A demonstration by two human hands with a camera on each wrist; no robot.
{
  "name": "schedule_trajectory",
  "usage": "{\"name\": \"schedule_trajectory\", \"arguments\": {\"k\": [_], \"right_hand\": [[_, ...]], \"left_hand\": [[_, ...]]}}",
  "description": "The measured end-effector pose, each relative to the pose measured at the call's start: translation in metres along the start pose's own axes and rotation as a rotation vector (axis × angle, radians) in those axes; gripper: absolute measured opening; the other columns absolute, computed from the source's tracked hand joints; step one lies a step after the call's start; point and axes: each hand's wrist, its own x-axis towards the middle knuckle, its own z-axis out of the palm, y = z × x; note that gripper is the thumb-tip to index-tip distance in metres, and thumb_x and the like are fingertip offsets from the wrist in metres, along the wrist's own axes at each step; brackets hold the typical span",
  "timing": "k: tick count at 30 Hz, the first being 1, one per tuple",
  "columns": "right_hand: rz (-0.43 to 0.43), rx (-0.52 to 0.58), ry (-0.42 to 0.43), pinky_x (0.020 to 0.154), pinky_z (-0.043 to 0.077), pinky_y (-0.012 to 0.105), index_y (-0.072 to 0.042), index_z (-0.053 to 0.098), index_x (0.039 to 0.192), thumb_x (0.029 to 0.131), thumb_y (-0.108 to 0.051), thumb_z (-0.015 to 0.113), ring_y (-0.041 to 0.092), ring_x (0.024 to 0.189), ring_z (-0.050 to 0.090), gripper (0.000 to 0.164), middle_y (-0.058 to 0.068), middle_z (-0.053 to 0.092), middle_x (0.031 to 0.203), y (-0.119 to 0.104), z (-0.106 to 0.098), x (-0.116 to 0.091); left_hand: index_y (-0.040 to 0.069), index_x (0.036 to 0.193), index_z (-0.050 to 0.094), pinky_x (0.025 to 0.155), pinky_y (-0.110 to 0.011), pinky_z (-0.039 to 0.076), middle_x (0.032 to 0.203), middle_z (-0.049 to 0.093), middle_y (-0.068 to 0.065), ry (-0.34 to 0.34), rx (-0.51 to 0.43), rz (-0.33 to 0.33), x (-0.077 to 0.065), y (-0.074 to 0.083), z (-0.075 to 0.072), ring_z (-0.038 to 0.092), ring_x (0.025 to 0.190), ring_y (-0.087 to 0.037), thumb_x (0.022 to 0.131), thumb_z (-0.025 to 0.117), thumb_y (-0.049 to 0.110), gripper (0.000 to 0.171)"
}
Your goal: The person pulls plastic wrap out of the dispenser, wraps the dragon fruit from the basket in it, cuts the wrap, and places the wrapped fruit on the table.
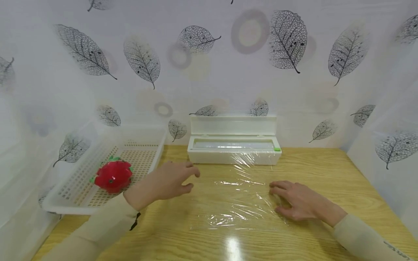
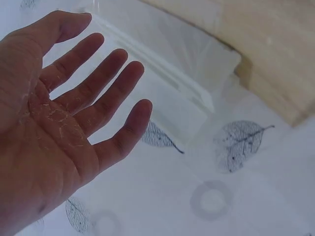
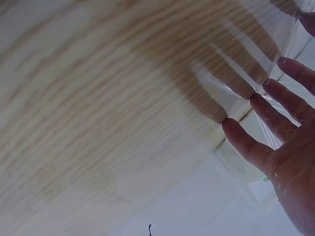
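Clear film (image 1: 241,212) lies wrinkled on the wooden surface (image 1: 163,239). Left hand (image 1: 173,180): grip loosely spread, empty. Right hand (image 1: 295,201): grip extended, fingertips seemingly touching the film's right side. Smoothing outward gently should avoid tugging the far white box (image 1: 212,157).

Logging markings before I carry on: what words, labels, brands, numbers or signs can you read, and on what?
"Len…", tentatively: dark lettering on the right sleeve; the rest is too blurred to read.
White box: no readable text.
Nothing else legible.
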Motion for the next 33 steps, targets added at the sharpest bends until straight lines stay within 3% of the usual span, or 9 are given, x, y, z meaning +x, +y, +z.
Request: {"name": "schedule_trajectory", "arguments": {"k": [3, 6, 11, 14, 19, 22, 33], "right_hand": [[-0.002, -0.005, 0.004, 0.085, 0.058, 0.052, -0.015, 0.066, 0.123, 0.086, -0.041, 0.074, 0.034, 0.116, 0.067, 0.046, 0.012, 0.065, 0.134, 0.0, 0.001, 0.0], [0.002, -0.009, 0.003, 0.086, 0.058, 0.052, -0.014, 0.066, 0.124, 0.086, -0.041, 0.073, 0.033, 0.116, 0.067, 0.047, 0.012, 0.065, 0.135, 0.0, 0.001, -0.001], [0.014, -0.007, 0.0, 0.086, 0.058, 0.053, -0.014, 0.066, 0.125, 0.087, -0.041, 0.073, 0.034, 0.117, 0.066, 0.047, 0.012, 0.064, 0.135, 0.0, 0.0, -0.001], [0.01, -0.011, 0.011, 0.085, 0.058, 0.051, -0.014, 0.066, 0.124, 0.086, -0.041, 0.074, 0.032, 0.116, 0.066, 0.047, 0.011, 0.065, 0.134, 0.0, -0.001, -0.001], [0.008, -0.012, 0.018, 0.084, 0.058, 0.051, -0.016, 0.066, 0.123, 0.086, -0.041, 0.074, 0.032, 0.116, 0.067, 0.046, 0.011, 0.065, 0.134, 0.0, 0.001, -0.001], [0.006, -0.007, 0.015, 0.084, 0.058, 0.051, -0.016, 0.066, 0.123, 0.086, -0.042, 0.074, 0.033, 0.116, 0.066, 0.046, 0.011, 0.065, 0.134, 0.0, 0.002, -0.001], [0.024, 0.005, 0.001, 0.084, 0.058, 0.053, -0.017, 0.065, 0.123, 0.086, -0.042, 0.074, 0.033, 0.117, 0.066, 0.045, 0.011, 0.064, 0.135, 0.0, 0.003, -0.001]], "left_hand": [[0.016, 0.117, 0.068, 0.052, -0.02, 0.041, 0.109, 0.07, -0.001, 0.011, -0.025, -0.033, 0.001, -0.008, -0.008, 0.042, 0.057, -0.005, 0.093, 0.071, 0.02, 0.025], [0.017, 0.116, 0.068, 0.048, -0.019, 0.037, 0.112, 0.07, -0.001, 0.034, -0.031, -0.062, 0.001, -0.016, -0.015, 0.042, 0.055, -0.005, 0.093, 0.071, 0.02, 0.023], [0.018, 0.114, 0.069, 0.051, -0.021, 0.039, 0.111, 0.071, -0.001, 0.052, -0.031, -0.087, 0.0, -0.027, -0.023, 0.046, 0.061, -0.007, 0.093, 0.072, 0.019, 0.021], [0.017, 0.114, 0.069, 0.056, -0.024, 0.044, 0.11, 0.07, -0.001, 0.048, -0.039, -0.101, -0.001, -0.036, -0.026, 0.049, 0.063, -0.008, 0.093, 0.071, 0.018, 0.021], [0.013, 0.117, 0.07, 0.076, -0.038, 0.057, 0.113, 0.071, -0.004, 0.041, -0.04, -0.154, -0.002, -0.055, -0.029, 0.066, 0.086, -0.017, 0.096, 0.07, 0.02, 0.023], [0.012, 0.12, 0.07, 0.083, -0.043, 0.058, 0.118, 0.071, -0.006, 0.029, -0.058, -0.19, -0.006, -0.066, -0.031, 0.069, 0.1, -0.023, 0.097, 0.068, 0.02, 0.024], [0.006, 0.123, 0.067, 0.098, -0.055, 0.053, 0.123, 0.07, -0.014, -0.036, -0.123, -0.298, -0.024, -0.111, -0.035, 0.065, 0.116, -0.035, 0.099, 0.063, 0.02, 0.029]]}}
